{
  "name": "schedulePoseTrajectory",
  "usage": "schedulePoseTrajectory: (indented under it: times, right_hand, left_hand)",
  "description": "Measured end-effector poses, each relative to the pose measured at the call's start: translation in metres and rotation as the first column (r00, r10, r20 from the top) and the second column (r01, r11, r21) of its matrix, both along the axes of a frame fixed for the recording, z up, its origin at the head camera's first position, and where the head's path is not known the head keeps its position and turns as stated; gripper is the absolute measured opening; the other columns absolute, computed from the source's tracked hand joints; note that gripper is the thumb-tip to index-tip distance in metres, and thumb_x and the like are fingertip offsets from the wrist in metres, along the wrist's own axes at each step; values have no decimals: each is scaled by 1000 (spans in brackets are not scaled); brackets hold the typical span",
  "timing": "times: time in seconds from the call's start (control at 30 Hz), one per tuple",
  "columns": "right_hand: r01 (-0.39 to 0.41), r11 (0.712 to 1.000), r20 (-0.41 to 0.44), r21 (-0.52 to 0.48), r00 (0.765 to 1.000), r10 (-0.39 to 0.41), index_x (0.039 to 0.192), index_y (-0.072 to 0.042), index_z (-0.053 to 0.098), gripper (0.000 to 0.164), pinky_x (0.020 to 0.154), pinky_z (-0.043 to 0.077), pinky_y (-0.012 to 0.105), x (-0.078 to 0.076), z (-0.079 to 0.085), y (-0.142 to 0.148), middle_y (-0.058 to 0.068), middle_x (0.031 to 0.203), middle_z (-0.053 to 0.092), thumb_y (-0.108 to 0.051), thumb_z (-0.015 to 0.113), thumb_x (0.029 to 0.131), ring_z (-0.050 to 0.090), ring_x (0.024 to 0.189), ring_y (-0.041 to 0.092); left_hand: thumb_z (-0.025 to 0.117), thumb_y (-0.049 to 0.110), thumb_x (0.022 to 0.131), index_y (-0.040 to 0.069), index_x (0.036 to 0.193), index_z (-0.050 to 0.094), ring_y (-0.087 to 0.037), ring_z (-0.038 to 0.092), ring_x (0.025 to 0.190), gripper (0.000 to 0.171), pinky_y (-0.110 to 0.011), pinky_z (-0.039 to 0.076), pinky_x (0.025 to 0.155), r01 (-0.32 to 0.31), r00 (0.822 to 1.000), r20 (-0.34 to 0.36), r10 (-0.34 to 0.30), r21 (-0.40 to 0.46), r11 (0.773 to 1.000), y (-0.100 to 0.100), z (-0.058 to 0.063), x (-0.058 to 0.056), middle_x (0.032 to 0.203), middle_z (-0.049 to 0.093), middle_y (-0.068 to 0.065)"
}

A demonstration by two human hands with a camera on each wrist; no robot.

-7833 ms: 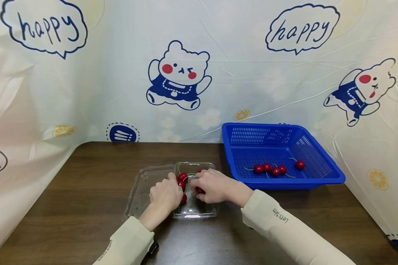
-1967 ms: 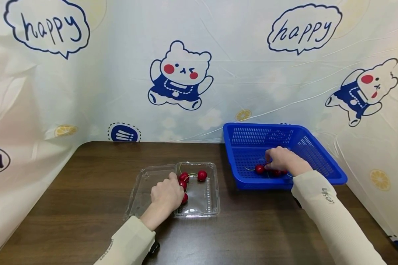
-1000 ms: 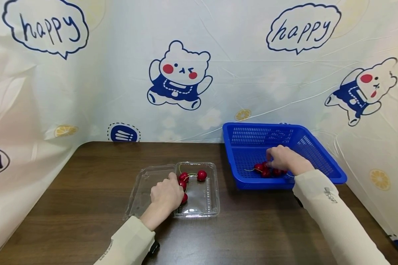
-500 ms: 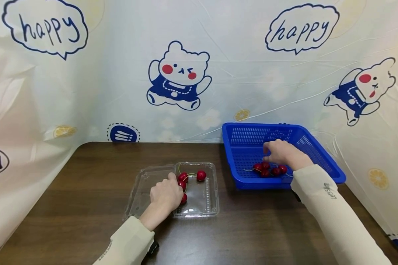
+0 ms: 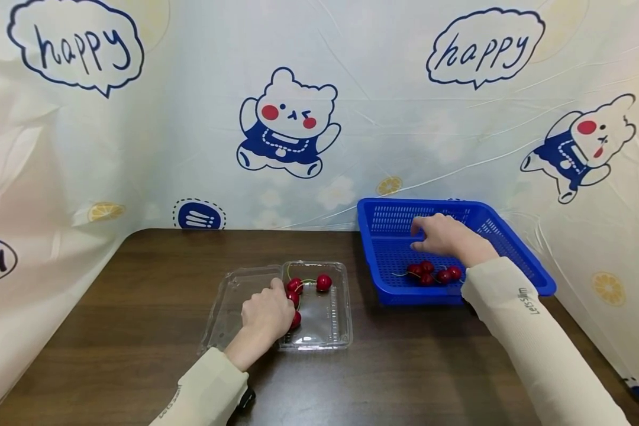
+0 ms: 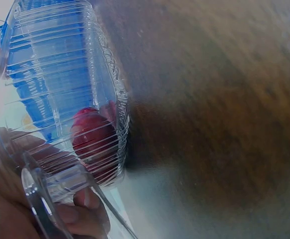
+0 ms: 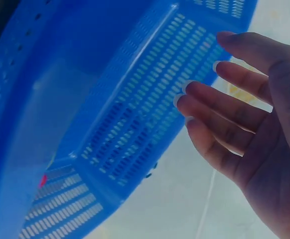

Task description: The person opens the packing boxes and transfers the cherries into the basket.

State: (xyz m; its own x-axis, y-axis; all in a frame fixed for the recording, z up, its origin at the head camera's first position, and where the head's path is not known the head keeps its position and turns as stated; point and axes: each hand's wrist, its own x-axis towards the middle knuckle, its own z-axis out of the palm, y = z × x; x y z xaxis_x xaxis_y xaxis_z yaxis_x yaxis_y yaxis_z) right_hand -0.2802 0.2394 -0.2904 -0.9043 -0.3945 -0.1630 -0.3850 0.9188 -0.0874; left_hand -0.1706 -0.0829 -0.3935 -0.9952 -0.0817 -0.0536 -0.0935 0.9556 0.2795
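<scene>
A clear plastic clamshell box [image 5: 322, 324] lies opened on the table, its lid [image 5: 229, 302] folded out to the left. Several red cherries with green stems sit in its base, one cherry [image 5: 323, 283] apart toward the back right. My left hand [image 5: 266, 313] grips the box along the hinge side, fingers curled at the plastic edge in the left wrist view, partly covering the cherries there. Over the blue basket [image 5: 374, 260] hovers my right hand [image 5: 447, 238], fingers spread and holding nothing. Below it, several cherries [image 5: 426, 278] rest together on the basket floor.
The dark wooden table [image 5: 138, 331] carries the box at centre and the basket at the back right. A printed curtain [image 5: 202, 118] hangs close behind and at both sides.
My right hand has gone from the clamshell to the basket, then lifted off the cherries up and left with its fingers opened. The basket's lone right-hand cherry no longer shows there. The left hand stayed.
</scene>
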Motion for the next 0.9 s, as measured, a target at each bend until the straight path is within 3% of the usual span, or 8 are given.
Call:
schedulePoseTrajectory:
  times: [0.9]
  right_hand:
    - [-171, 985, -99, 10, 980, 171, 122, -4, 60, 39, 90, 53, 53, 7, 33, -67, 20, 121, 68, -26, 65, 90, 65, 102, 33]
  left_hand:
    - [53, 25, 91, -1, 94, 50, -39, 65, 66, 26, -50, 51, 51, 3, 1000, 14, -3, -1, 1000, 0, 0, -1, 78, 68, -21]
